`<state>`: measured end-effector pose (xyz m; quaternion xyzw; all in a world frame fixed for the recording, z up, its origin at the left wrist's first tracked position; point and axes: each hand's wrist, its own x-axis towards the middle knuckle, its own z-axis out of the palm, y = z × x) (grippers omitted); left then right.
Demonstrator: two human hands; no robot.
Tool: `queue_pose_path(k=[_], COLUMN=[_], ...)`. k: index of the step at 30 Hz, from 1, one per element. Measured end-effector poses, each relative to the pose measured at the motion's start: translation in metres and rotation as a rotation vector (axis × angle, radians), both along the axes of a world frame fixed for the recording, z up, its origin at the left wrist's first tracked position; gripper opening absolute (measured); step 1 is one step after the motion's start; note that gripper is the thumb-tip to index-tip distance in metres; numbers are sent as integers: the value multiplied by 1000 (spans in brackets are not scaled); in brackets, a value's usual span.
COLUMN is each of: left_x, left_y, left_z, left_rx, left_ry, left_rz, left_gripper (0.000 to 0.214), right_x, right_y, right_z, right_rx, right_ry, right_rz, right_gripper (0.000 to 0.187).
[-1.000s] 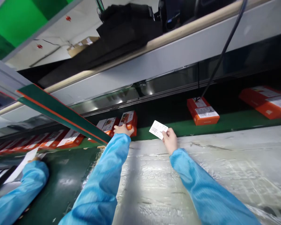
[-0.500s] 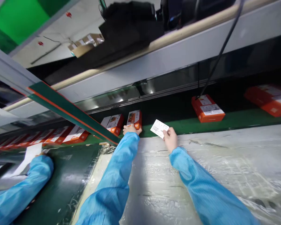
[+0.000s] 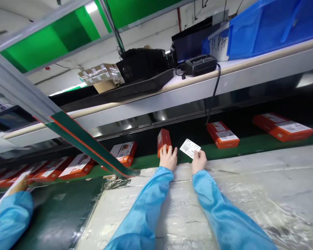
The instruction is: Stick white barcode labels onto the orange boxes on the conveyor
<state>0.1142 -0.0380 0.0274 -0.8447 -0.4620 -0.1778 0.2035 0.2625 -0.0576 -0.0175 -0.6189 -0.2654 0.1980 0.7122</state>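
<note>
My left hand (image 3: pixel 168 159) is closed on the near end of a small orange box (image 3: pixel 163 137) on the dark green conveyor belt (image 3: pixel 182 160). The box shows a plain orange face, with its far end sticking out beyond my fingers. Just to the right, my right hand (image 3: pixel 199 161) pinches the lower right corner of a white printed label (image 3: pixel 190 148) between thumb and fingers. That label is held above the belt, beside the box and apart from it.
More orange boxes (image 3: pixel 223 134) with white labels lie along the belt on both sides. A green post with orange edges (image 3: pixel 91 147) slants down at left. Another person's sleeve (image 3: pixel 14 215) is at far left. Above runs a shelf with a black device (image 3: pixel 200 65) and blue bin (image 3: pixel 271 31).
The box under my left hand has turned from its printed face to a plain orange one. Both hands have moved right in view, and the view has tilted up, showing more of the shelf.
</note>
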Motion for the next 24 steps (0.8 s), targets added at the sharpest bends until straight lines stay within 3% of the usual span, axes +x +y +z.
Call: queue_pose_path(k=[3,5,7,10,12,15,18,21,24], left_x=[0,-6,-19,-52,-78,-118,-147,-158,-158], left_y=[0,0,-1,1,3,8,16,27,42], left_z=[-20,-26,-27,-22,-18,-15,-14,-9,1], left_rx=[13,22,35,62,80,66,8,-51,-69], left_ry=[-62,-128,-208,-289,-280,-254,-264,-333,-486], left_rz=[-253,-293,-248,-100,68,336,525,675,845], left_gripper=[47,43,39,34,34,45,61,72,77], right_x=[7,11,12,8,2,-7,-15,-23,-35], right_y=[4,7,12,29,42,57,56,43,24], right_z=[-3,-1,5,20,33,52,64,69,68], right_rx=[-27,-70,-129,-226,-280,-350,-382,-313,-121], right_ry=[-53,-113,-195,-370,-511,-718,-876,-1081,-1211], right_rz=[-27,-33,0,105,159,187,153,46,-18], right_gripper=[48,45,39,29,28,29,36,50,43])
